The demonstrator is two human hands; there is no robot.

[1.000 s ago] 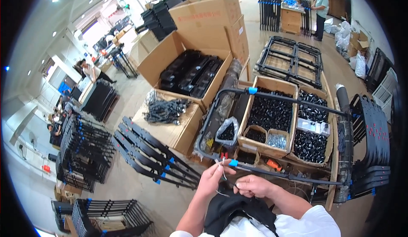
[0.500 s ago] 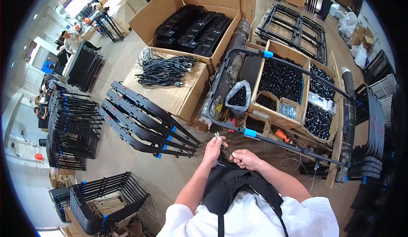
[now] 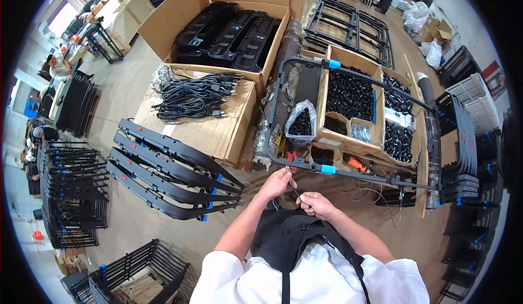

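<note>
My left hand (image 3: 278, 183) is closed, with pale metallic tips poking out above its fingers, just below the near left corner of a black tubular frame (image 3: 357, 175). A thin dark cord (image 3: 296, 192) runs from it toward my right hand (image 3: 318, 204), whose fingers are pinched together on the cord's other part. What the pale tips belong to is too small to tell. The frame lies across the bench and carries blue wraps (image 3: 328, 169). Something red (image 3: 292, 159) sits by its near left corner, close to my left fingertips.
Behind the frame stand open boxes of small black parts (image 3: 350, 94), a plastic bag (image 3: 301, 122) and an orange-handled tool (image 3: 357, 164). To the left are coiled black cables (image 3: 193, 94) on a carton, a large open carton (image 3: 158, 29) and curved black frames (image 3: 169, 176). People work farther off.
The view has shifted, so the surroundings sit differently in it. My left hand has come up closer to the frame's near left corner; both hands still hold the cord.
</note>
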